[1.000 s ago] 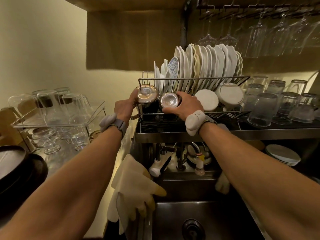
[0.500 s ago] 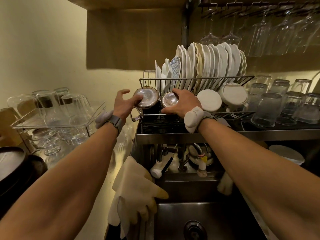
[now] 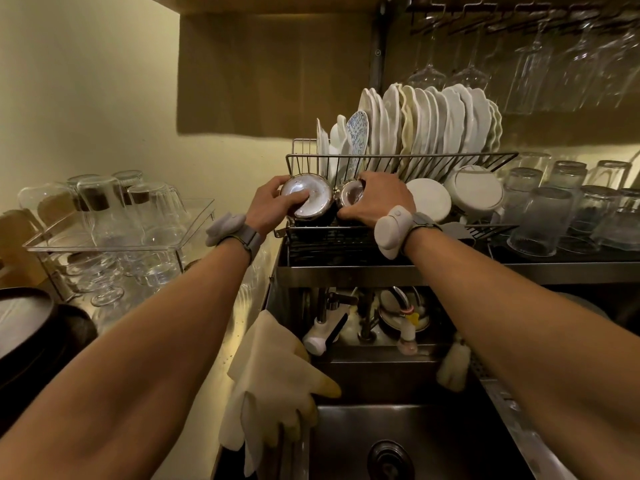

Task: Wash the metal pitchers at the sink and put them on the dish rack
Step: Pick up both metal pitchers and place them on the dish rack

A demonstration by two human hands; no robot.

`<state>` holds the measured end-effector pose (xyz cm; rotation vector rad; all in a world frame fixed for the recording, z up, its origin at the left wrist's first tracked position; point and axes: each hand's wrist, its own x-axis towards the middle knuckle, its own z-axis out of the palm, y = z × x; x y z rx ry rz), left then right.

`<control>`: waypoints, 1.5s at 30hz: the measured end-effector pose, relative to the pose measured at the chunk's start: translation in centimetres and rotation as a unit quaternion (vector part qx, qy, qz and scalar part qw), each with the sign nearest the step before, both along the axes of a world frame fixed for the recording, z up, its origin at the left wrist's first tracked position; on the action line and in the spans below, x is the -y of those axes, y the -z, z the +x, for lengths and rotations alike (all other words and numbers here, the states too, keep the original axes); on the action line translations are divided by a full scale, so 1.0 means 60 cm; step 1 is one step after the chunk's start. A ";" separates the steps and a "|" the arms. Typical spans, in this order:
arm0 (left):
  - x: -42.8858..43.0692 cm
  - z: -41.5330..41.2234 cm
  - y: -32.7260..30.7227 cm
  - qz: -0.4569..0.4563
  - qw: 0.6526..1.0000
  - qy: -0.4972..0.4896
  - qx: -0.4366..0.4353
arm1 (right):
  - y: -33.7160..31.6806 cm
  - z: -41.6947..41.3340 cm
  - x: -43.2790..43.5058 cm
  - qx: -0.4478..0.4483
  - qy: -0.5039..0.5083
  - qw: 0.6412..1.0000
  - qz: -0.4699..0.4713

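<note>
Two metal pitchers stand upside down at the left front of the wire dish rack (image 3: 398, 157), their shiny bottoms facing me. My left hand (image 3: 268, 202) grips the larger pitcher (image 3: 310, 194), thumb across its bottom. My right hand (image 3: 375, 199) is wrapped over the smaller pitcher (image 3: 349, 195), right beside the first; the two pitchers nearly touch. The steel sink (image 3: 398, 434) lies below the rack, with the faucet (image 3: 327, 327) behind it.
White plates (image 3: 433, 123) fill the rack's back row; two upturned white bowls (image 3: 474, 190) sit right of my hands. Upturned glasses (image 3: 550, 216) crowd the shelf at right, stemware hangs above. Rubber gloves (image 3: 273, 382) drape over the sink's left edge. A clear tray of glasses (image 3: 114, 216) stands on the left counter.
My left hand, which had let go with fingers spread half a second ago, has closed on the larger pitcher again. My right hand has stayed on the smaller pitcher.
</note>
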<state>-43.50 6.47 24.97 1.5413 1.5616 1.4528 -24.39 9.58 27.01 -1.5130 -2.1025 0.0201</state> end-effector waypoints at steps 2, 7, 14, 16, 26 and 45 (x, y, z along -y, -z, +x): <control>-0.006 0.007 -0.001 0.000 1.000 0.010 -0.023 | 0.003 0.002 0.001 0.028 0.012 0.999 0.012; -0.014 0.026 0.001 0.011 0.999 0.005 -0.048 | 0.013 0.008 0.010 0.085 0.029 0.995 0.044; -0.006 0.028 0.001 -0.002 0.998 0.000 -0.067 | 0.007 0.012 0.014 0.071 0.030 0.996 0.036; -0.001 0.030 0.004 0.001 0.995 -0.011 -0.094 | 0.013 0.012 0.014 0.070 0.026 0.997 0.037; 0.008 0.029 0.016 0.015 0.998 -0.032 -0.042 | 0.017 0.011 0.030 0.045 0.027 0.997 0.049; 0.002 0.031 0.016 -0.006 0.997 -0.057 -0.056 | 0.020 0.004 0.035 0.033 0.030 0.998 0.051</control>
